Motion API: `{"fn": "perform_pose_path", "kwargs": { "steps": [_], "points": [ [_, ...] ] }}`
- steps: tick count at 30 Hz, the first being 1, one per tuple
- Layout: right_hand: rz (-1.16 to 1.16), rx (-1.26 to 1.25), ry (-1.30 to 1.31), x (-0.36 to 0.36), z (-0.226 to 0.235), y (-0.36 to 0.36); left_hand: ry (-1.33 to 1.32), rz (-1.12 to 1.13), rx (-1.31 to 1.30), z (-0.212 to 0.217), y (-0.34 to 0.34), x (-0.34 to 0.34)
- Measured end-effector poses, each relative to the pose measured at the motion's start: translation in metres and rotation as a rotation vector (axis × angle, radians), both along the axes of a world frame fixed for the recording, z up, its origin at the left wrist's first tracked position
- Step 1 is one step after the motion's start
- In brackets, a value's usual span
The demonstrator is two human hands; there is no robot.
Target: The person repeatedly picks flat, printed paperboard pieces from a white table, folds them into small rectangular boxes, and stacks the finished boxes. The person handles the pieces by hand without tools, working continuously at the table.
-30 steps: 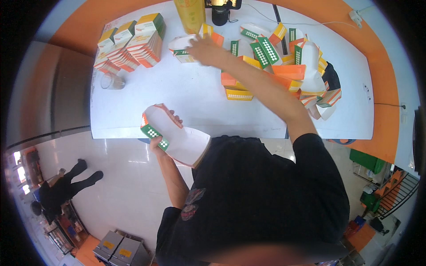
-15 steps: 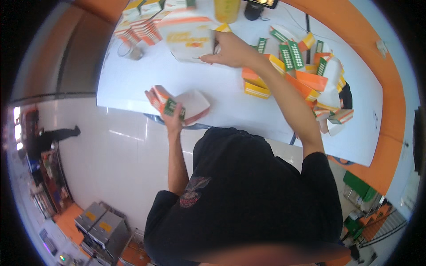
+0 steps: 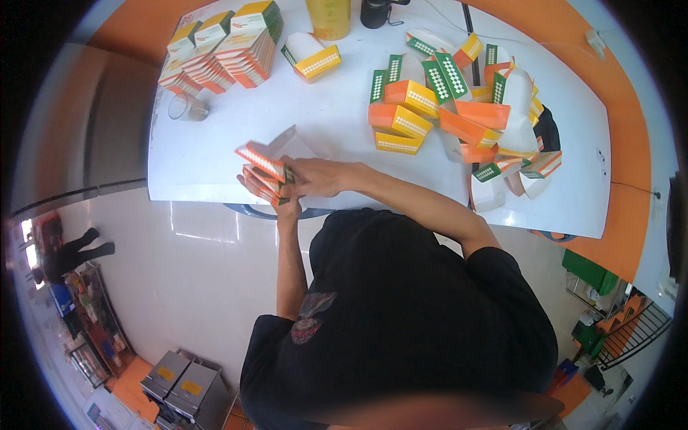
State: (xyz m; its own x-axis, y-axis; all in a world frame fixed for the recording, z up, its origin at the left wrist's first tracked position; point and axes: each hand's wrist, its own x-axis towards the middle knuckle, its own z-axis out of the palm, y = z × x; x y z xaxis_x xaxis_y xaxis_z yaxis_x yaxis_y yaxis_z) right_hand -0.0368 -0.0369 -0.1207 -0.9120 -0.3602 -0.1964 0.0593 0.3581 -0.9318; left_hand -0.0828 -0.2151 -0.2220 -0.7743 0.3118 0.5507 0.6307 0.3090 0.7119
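Observation:
Both my hands meet at the near edge of the white table (image 3: 337,122). My left hand (image 3: 266,188) grips a half-folded orange, white and green carton (image 3: 266,166) from below. My right hand (image 3: 315,176) lies across the same carton from the right, fingers on its flap. The carton's white inner flap (image 3: 297,143) sticks up toward the table.
A stack of flat cartons (image 3: 222,44) sits at the far left, with a small clear cup (image 3: 188,107) beside it. One folded box (image 3: 313,57) lies mid-back. A loose heap of orange, yellow and green boxes (image 3: 459,107) fills the right. A yellow container (image 3: 330,16) and a dark cylinder (image 3: 375,11) stand at the far edge.
My right hand came back from the far side of the table to the carton in my left hand. The carton now sits between both hands at the near edge.

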Motion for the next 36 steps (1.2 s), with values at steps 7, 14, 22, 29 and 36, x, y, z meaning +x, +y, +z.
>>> {"fn": "perform_pose_path", "kwargs": {
  "steps": [7,14,22,29,36],
  "points": [
    [0.124,-0.027,-0.129,0.012,-0.019,0.0,0.029,-0.198,0.019,0.013,-0.008,0.007],
    [0.212,-0.054,0.127,0.007,-0.023,0.005,-0.248,-0.297,-0.178,-0.009,-0.035,0.013],
    [-0.486,0.643,0.757,-0.11,-0.001,0.124,-0.574,-0.166,0.005,-0.032,-0.04,0.012],
    [-0.194,1.12,0.164,-0.115,-0.011,0.155,-0.769,-0.149,0.254,-0.017,-0.029,-0.011],
    [-0.23,0.366,0.529,-0.052,0.015,0.087,-0.934,-0.222,0.38,-0.02,-0.024,-0.041]
  ]
}}
